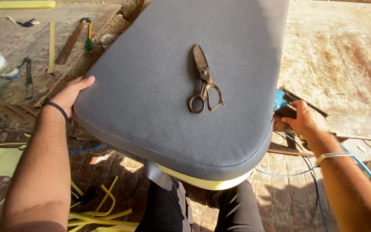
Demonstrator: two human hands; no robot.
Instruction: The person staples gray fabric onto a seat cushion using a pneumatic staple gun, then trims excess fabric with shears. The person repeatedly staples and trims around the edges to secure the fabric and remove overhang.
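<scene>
Grey cushion (168, 86) propped on lap, left hand (70, 95) flat against its edge, gripping nothing | right hand (306, 119) closed on blue tool (282, 105) | loose scissors (204, 81) atop; risk: sliding off if tilted

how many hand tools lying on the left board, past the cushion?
3 clear ones: a wooden-handled hammer, a green-handled screwdriver beside it, and a dark flat tool by the tape roll. The grey cushion may hide more.
</scene>
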